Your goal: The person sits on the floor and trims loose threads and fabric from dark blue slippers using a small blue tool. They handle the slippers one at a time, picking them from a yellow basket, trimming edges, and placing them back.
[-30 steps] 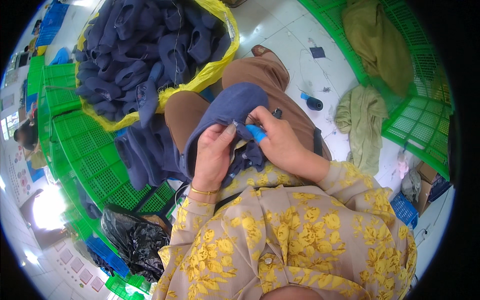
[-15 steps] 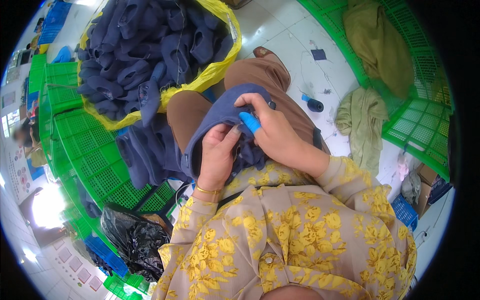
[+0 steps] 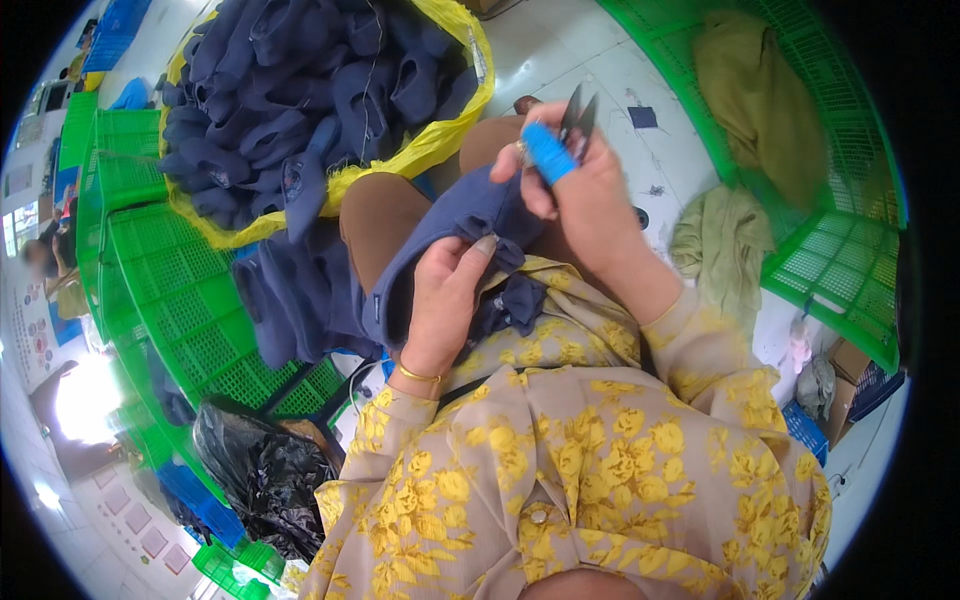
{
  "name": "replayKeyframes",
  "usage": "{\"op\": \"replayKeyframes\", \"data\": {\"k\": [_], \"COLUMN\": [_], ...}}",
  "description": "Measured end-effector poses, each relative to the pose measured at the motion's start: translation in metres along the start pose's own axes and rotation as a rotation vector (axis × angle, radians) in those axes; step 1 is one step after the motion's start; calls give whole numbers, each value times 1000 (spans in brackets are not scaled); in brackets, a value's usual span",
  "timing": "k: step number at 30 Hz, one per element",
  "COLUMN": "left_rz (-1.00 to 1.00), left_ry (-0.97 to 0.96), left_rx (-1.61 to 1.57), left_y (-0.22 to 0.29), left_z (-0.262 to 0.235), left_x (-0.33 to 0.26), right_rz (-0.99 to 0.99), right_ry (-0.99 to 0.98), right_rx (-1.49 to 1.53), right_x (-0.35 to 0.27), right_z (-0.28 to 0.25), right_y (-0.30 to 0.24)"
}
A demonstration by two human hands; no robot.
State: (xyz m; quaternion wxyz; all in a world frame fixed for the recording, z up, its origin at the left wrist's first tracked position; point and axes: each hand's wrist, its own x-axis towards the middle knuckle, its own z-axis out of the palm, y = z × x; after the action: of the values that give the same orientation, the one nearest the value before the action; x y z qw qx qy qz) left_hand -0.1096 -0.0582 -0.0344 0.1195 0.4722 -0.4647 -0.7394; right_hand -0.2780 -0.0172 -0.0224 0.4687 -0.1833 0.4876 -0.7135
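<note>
Across my lap lies a soft navy fabric piece (image 3: 415, 255) with a curved edge and a bunched part near its middle. My left hand (image 3: 446, 295), with a gold bangle at the wrist, pinches that bunched part between thumb and fingers. Raised above the cloth to the right, my right hand (image 3: 580, 185) is closed around dark thread snips (image 3: 578, 125), blades pointing up and away from me. Blue tape wraps one digit of this hand. A small crumpled navy scrap (image 3: 520, 303) rests on my lap beside the left hand.
A yellow-rimmed sack (image 3: 480, 75) heaped with navy fabric pieces (image 3: 290, 100) stands ahead on the left. More navy pieces (image 3: 290, 300) hang over green crates (image 3: 170, 270). A black plastic bag (image 3: 255, 470) sits near my left side. Olive cloth (image 3: 720, 235) lies at right by a green basket (image 3: 840, 260).
My right hand has left the cloth and risen up and right, now showing the snips with their blades upward. My left hand still pinches the fabric.
</note>
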Motion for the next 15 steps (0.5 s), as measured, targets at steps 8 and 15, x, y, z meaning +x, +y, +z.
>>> {"op": "replayKeyframes", "data": {"k": [8,15], "left_rz": [38,12], "left_ry": [6,-23], "left_rx": [12,-231], "left_y": [3,0], "left_z": [4,1], "left_x": [-1,0], "right_rz": [21,-193], "right_ry": [-146,-359], "right_rx": [264,-595], "right_x": [21,-4], "right_z": [-35,-39], "right_y": [-57,-13]}}
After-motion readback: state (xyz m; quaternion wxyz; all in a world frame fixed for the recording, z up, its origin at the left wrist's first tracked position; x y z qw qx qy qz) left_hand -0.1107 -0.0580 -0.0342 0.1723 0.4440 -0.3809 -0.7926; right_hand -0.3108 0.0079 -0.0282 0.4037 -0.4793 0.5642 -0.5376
